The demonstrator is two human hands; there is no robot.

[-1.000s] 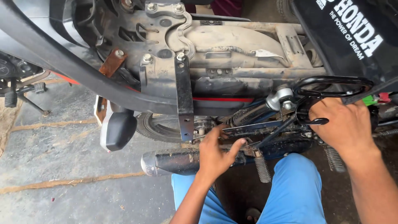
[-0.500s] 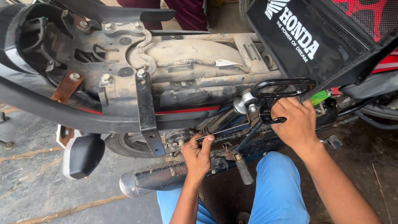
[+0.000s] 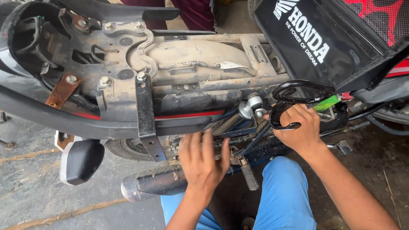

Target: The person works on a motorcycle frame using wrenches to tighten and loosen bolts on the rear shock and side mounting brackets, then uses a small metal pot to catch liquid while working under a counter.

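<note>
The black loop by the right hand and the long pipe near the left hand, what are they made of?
Black loop: looks like painted metal, smooth and glossy. Pipe: probably metal too, dark and dusty, with a shiny silvery end cap. The right hand touches the loop.

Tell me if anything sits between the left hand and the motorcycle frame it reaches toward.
Nothing visible blocks it. The left hand hovers open over the exhaust muffler, its fingers right at the frame. The right hand is off to the side.
</note>
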